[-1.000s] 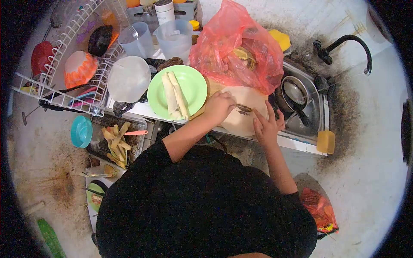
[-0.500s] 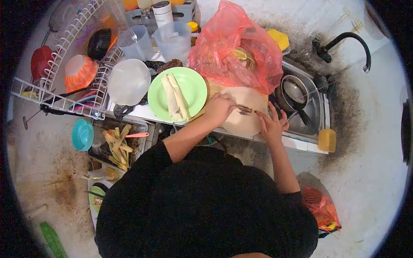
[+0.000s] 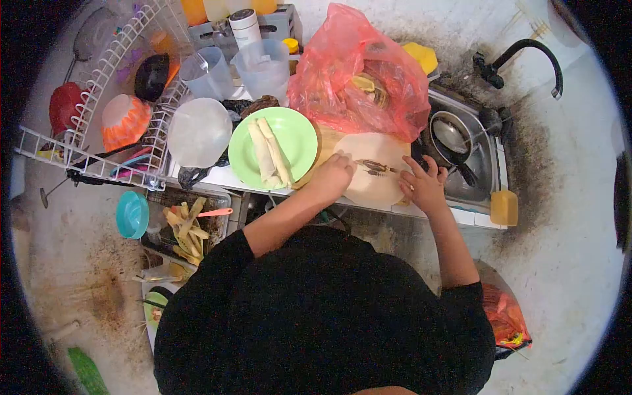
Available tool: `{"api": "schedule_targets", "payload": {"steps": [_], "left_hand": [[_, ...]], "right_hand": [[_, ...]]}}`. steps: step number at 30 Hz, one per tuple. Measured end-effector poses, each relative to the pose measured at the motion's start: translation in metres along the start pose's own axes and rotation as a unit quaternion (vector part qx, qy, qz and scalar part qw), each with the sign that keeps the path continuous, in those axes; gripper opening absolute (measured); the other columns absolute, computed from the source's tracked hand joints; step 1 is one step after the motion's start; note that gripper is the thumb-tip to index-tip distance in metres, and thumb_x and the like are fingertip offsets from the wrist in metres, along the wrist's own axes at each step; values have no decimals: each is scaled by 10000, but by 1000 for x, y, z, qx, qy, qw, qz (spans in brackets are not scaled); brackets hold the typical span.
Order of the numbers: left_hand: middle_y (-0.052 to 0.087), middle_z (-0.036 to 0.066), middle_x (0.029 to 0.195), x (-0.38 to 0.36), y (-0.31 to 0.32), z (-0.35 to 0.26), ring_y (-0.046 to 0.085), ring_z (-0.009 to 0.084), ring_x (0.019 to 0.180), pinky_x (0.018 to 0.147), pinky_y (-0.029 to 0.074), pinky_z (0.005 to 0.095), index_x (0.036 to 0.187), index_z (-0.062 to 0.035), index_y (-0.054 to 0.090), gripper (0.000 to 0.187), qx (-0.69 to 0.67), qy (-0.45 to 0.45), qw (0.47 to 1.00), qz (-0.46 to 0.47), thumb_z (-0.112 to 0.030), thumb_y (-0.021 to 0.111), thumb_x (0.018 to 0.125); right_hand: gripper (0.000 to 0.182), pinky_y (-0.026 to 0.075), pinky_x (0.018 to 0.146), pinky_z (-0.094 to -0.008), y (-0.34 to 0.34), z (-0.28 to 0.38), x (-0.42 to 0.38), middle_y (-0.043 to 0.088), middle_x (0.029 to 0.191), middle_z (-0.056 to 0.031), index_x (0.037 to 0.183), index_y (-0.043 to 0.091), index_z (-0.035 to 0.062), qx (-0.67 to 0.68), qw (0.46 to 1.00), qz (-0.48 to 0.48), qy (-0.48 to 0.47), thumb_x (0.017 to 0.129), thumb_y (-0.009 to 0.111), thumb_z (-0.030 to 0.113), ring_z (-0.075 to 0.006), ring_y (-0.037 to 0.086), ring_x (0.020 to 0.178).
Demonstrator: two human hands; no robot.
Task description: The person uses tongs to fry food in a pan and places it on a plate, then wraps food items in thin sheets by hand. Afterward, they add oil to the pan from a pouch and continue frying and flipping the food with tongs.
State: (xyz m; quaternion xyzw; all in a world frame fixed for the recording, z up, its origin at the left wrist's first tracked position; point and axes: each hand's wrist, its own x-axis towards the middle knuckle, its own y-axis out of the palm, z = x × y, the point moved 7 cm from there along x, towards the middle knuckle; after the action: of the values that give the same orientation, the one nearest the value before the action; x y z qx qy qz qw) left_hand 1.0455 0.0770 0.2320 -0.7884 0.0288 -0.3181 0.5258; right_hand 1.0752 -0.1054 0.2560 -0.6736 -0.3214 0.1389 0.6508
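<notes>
A thin round pale wrapper (image 3: 368, 187) lies on a wooden board (image 3: 326, 139) at the counter's edge. Small dark brown pieces (image 3: 375, 167) sit in a short row across its middle. My left hand (image 3: 336, 175) rests at the wrapper's left edge with its fingers bent together; what they grip is hidden. At the right edge is my right hand (image 3: 424, 185), its fingers spread and nothing held in them. To the left, two pale rolls (image 3: 268, 151) lie side by side on a green plate (image 3: 301, 141).
Behind the board stands a red plastic bag (image 3: 329, 85). A sink (image 3: 479, 191) holding a pan (image 3: 451, 135) is on the right, under a black faucet (image 3: 556, 72). Leftward are a white dish rack (image 3: 99, 85), clear jugs (image 3: 263, 72) and a teal bowl (image 3: 132, 214).
My right hand has come off the dark pieces, and its fingers have spread at the wrapper's right edge. My left hand has shifted slightly left, away from the pieces.
</notes>
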Motion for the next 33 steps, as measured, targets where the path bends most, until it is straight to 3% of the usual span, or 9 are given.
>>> {"api": "schedule_targets", "payload": {"steps": [3,6,9,12,18,21,25,26,33], "left_hand": [[524,211,985,-2,0,-3,482,341,991,878,385,372,938,21,525,254,-9,5,995,99,-120,510,727],[516,217,1018,-4,-1,-4,475,338,1011,885,384,364,991,19,507,298,0,14,993,115,-125,506,730],[499,212,1060,-5,-3,-3,471,336,1021,878,392,360,1041,10,485,344,2,19,991,133,-112,519,721],[475,202,1109,-7,-4,0,462,332,1040,878,393,367,1074,-7,474,372,-36,-9,981,191,-76,521,711],[496,173,1084,-13,-21,-6,483,314,1011,846,403,370,1009,-9,510,312,50,17,988,143,-63,513,702],[486,163,1109,-11,-14,-10,458,311,1050,872,384,373,1033,-37,507,359,80,-15,958,275,-116,563,688],[490,142,1100,-6,-26,-42,449,297,1056,900,361,377,1025,-35,515,388,-66,63,983,157,-151,608,667],[497,134,1088,-8,-17,-44,453,294,1051,900,360,376,1017,-35,519,390,-70,66,982,163,-162,617,662],[545,118,965,-13,-2,-37,480,290,997,863,390,369,936,-32,551,285,-89,97,987,90,-137,598,676]], "right_hand": [[192,205,845,-515,8,-6,4,388,1225,49,893,573,185,40,995,63,67,737,550,294,-304,273,1136],[266,188,831,-610,27,-21,-2,354,1259,35,965,549,171,113,975,29,187,768,510,347,-350,279,1135],[278,176,828,-622,21,-18,-7,349,1266,22,1001,544,179,98,963,36,248,777,500,336,-359,274,1134],[236,206,818,-567,7,-4,-13,360,1261,44,970,575,197,-12,977,-5,212,784,490,315,-318,271,1136],[203,222,852,-508,-3,-31,-30,392,1238,0,908,617,208,-61,960,-14,273,739,559,303,-308,287,1123],[186,230,862,-462,-23,-21,-33,418,1194,-22,885,624,209,79,967,-60,233,718,586,281,-303,301,1103],[192,224,851,-467,12,14,-37,416,1154,-20,892,599,192,260,955,-6,145,716,597,269,-293,319,1074],[228,218,848,-479,23,15,-39,413,1138,-21,944,574,188,295,931,52,210,735,574,281,-289,325,1064],[359,272,791,-559,5,18,-34,408,1171,-21,997,548,156,81,970,52,223,733,549,399,-295,302,1096]]}}
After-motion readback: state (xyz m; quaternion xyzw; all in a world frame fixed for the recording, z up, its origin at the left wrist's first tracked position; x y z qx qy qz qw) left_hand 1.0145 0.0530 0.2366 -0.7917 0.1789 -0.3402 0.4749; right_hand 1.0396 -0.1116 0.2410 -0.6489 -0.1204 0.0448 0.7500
